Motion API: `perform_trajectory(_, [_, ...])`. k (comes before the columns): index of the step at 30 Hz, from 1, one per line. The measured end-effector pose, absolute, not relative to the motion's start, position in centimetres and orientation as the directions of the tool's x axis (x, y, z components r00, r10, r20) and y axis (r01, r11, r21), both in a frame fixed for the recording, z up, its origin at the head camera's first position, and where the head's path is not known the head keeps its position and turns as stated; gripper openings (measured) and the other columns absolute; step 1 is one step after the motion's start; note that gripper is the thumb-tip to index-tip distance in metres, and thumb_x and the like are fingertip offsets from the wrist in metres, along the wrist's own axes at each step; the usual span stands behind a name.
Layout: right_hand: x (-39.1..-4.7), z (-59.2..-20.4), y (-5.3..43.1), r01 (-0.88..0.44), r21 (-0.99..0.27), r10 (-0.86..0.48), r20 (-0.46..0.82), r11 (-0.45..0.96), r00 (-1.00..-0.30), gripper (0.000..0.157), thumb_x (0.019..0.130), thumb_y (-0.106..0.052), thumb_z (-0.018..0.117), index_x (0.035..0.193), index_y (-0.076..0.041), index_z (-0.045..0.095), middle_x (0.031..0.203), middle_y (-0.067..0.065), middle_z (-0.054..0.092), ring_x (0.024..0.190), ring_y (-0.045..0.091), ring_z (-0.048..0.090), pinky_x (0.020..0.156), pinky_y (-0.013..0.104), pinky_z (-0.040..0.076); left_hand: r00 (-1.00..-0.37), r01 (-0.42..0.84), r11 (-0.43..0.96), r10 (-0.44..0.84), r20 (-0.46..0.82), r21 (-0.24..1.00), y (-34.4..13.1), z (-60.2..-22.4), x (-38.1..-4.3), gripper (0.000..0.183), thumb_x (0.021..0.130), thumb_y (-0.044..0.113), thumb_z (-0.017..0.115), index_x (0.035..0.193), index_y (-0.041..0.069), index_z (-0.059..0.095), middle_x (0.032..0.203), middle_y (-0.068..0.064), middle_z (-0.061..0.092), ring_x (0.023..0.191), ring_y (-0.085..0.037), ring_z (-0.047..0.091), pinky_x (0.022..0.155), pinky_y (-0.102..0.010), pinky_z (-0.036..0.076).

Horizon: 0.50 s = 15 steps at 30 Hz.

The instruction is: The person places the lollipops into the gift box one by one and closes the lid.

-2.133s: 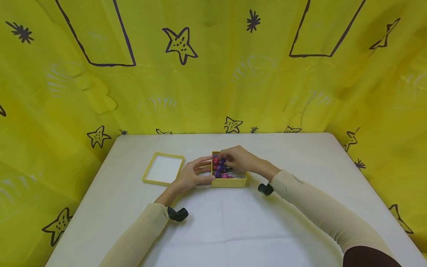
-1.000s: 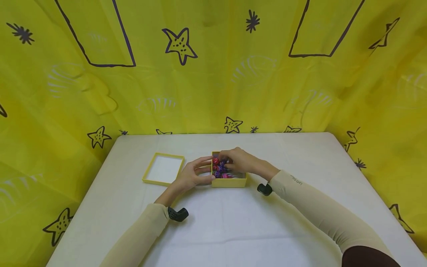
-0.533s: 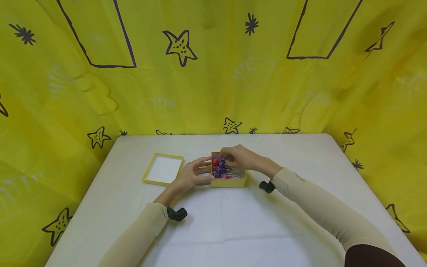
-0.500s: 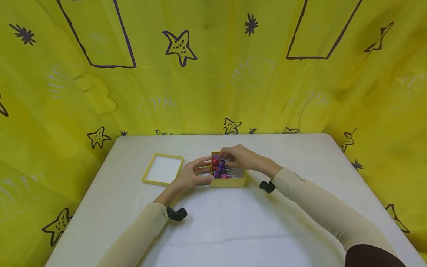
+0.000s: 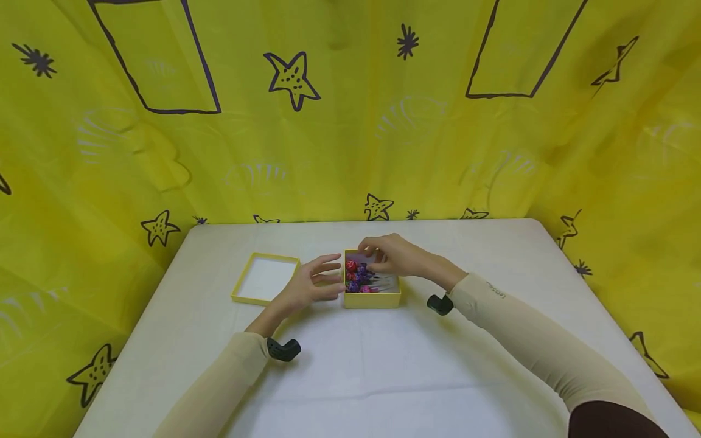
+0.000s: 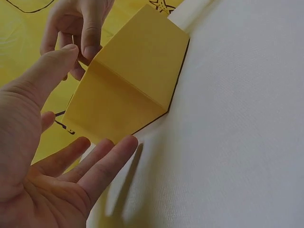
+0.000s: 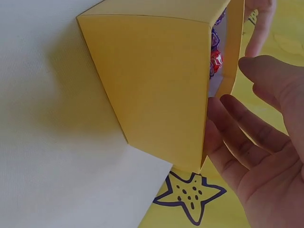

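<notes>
A small yellow box [image 5: 372,300] stands uncovered on the table, holding several lollipops [image 5: 353,277] in red, purple and pink wrappers with white sticks pointing right. My left hand [image 5: 302,288] is spread beside the box's left side, its fingertips close to the wall and holding nothing. In the left wrist view its fingers reach along the yellow box [image 6: 137,61]. My right hand [image 5: 404,255] hovers over the box's back right part, fingers loosely bent and thumb apart. The right wrist view shows nothing between those fingers, with a red lollipop [image 7: 217,61] inside the box.
The box's lid [image 5: 251,299] lies upturned to the left, its yellow rim around a white inside, close behind my left hand. A white cloth covers the table [image 5: 372,365]. A yellow curtain [image 5: 339,140] with drawn starfish hangs at the back and sides.
My left hand has come off the box's left side and moved slightly left. My right hand has lifted a little from among the lollipops, its fingers loosening.
</notes>
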State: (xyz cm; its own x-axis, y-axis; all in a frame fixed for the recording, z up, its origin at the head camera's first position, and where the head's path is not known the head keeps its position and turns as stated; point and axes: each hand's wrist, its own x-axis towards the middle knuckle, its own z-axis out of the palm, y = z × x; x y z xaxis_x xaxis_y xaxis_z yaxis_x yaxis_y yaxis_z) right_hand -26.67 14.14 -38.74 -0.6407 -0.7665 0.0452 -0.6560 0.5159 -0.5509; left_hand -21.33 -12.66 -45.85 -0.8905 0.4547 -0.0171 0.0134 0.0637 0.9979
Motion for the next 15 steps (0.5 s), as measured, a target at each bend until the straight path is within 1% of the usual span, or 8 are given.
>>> perform_trajectory(3, [-26.7, -38.9, 14.2, -0.653, -0.555, -0.767, 0.040, 0.516, -0.640, 0.033, 0.096, -0.008, 0.071, 0.128, 0.000, 0.064, 0.116, 0.019, 0.072, 0.093, 0.022, 0.070, 0.084, 0.036, 0.060, -0.892, 0.017, 0.077, 0.452, -0.020, 0.997, -12.8, -46.0, -21.4, 0.075, 0.092, 0.007, 0.078, 0.157, 0.015, 0.042, 0.153, -0.023, 0.046, 0.135, -0.042, 0.053, 0.091, -0.045, 0.060])
perform_trajectory(7, [-26.7, -39.1, 14.3, -0.641, -0.558, -0.761, 0.026, 0.527, -0.648, 0.034, 0.097, -0.009, 0.070, 0.129, -0.001, 0.064, 0.119, 0.019, 0.072, 0.094, 0.021, 0.070, 0.086, 0.038, 0.060, -0.892, 0.012, 0.083, 0.451, -0.027, 0.997, -13.0, -46.1, -21.3, 0.075, 0.093, 0.009, 0.077, 0.158, 0.013, 0.039, 0.155, -0.023, 0.044, 0.136, -0.042, 0.051, 0.091, -0.044, 0.060])
perform_trajectory(10, [-26.7, -39.2, 14.3, -0.645, -0.560, -0.762, 0.038, 0.519, -0.646, 0.034, 0.097, -0.009, 0.070, 0.130, -0.001, 0.063, 0.119, 0.019, 0.072, 0.094, 0.022, 0.070, 0.086, 0.038, 0.060, -0.894, 0.004, 0.081, 0.447, -0.032, 0.997, -13.3, -45.9, -21.3, 0.077, 0.094, 0.012, 0.077, 0.159, 0.012, 0.037, 0.156, -0.022, 0.043, 0.136, -0.041, 0.051, 0.091, -0.045, 0.060])
perform_trajectory(12, [-26.7, -39.2, 14.2, -0.651, -0.565, -0.764, 0.057, 0.507, -0.643, 0.034, 0.097, -0.009, 0.071, 0.129, -0.002, 0.064, 0.118, 0.018, 0.072, 0.094, 0.022, 0.070, 0.086, 0.039, 0.061, -0.897, 0.003, 0.083, 0.441, -0.034, 0.997, -13.6, -45.6, -21.2, 0.079, 0.094, 0.014, 0.078, 0.160, 0.013, 0.035, 0.156, -0.021, 0.043, 0.136, -0.040, 0.051, 0.091, -0.045, 0.060])
perform_trajectory(15, [-26.6, -38.9, 13.8, -0.660, -0.567, -0.762, 0.086, 0.492, -0.642, 0.034, 0.097, -0.009, 0.072, 0.129, -0.003, 0.064, 0.117, 0.017, 0.073, 0.093, 0.021, 0.071, 0.085, 0.039, 0.061, -0.901, 0.007, 0.078, 0.432, -0.028, 0.997, -14.2, -45.3, -21.1, 0.081, 0.093, 0.014, 0.078, 0.160, 0.018, 0.033, 0.156, -0.021, 0.043, 0.136, -0.040, 0.051, 0.091, -0.045, 0.059])
